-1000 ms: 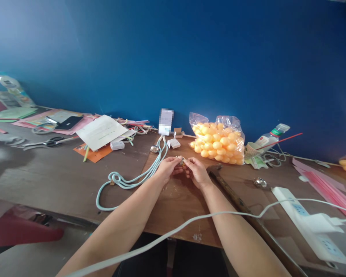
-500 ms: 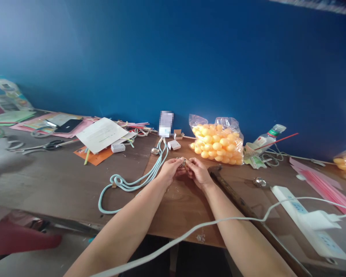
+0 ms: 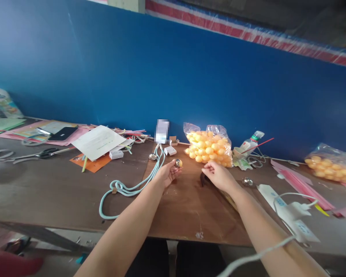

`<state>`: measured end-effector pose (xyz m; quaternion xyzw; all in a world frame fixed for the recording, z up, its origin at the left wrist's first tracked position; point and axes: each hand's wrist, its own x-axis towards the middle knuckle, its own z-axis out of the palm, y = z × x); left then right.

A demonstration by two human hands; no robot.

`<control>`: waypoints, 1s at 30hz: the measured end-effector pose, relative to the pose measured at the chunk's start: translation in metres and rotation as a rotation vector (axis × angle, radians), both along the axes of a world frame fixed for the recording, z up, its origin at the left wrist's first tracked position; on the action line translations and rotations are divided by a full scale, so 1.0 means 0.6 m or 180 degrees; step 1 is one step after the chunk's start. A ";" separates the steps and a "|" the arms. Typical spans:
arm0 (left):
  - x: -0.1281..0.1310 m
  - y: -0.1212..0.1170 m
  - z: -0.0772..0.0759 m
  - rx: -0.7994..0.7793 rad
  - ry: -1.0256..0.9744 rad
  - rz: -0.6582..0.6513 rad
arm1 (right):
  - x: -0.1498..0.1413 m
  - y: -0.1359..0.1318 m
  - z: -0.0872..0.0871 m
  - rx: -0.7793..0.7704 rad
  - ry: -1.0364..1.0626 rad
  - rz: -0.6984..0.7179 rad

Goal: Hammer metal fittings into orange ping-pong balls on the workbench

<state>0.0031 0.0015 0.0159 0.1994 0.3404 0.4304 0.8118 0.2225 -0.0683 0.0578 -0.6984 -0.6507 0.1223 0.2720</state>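
My left hand (image 3: 167, 174) is closed on a small yellow ball with a silvery metal casing (image 3: 178, 163), held up between thumb and fingers over the table. My right hand (image 3: 215, 174) has moved off to the right, its fingers curled and pinched together; whether anything small sits in them is hidden. Beneath it lies a dark stick with a curved head (image 3: 203, 179), partly covered by the right forearm. One silvery metal piece (image 3: 153, 156) rests by a light blue cord (image 3: 138, 184) to the left. Another metal piece (image 3: 247, 181) lies right of my right hand.
A clear bag of yellow-orange balls (image 3: 210, 148) stands against the blue wall. A white power strip (image 3: 288, 213) with a cable lies right. Scissors (image 3: 46, 154), paper (image 3: 98, 142) and a phone (image 3: 64, 133) lie left. A bottle (image 3: 250, 143) leans at the back.
My hands were together around the metal piece; now they are apart, the left keeping the ball and the right shifted rightward. The view has tilted up and turned right.
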 end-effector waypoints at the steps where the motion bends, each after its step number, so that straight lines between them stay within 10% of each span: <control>1: 0.000 0.000 -0.001 0.0008 -0.0012 -0.0019 | 0.017 -0.020 -0.009 -0.0082 -0.0501 -0.0113; 10: 0.004 -0.006 -0.002 -0.0048 0.0008 -0.0092 | 0.067 -0.113 -0.089 -0.0709 -0.2015 -0.0830; 21: 0.008 -0.001 -0.006 0.0046 -0.0102 0.0308 | -0.052 -0.120 -0.016 -0.0265 0.1175 0.0019; 30: 0.015 -0.004 -0.005 0.0073 0.0110 0.0420 | -0.114 -0.118 -0.014 -0.0213 0.1093 0.0007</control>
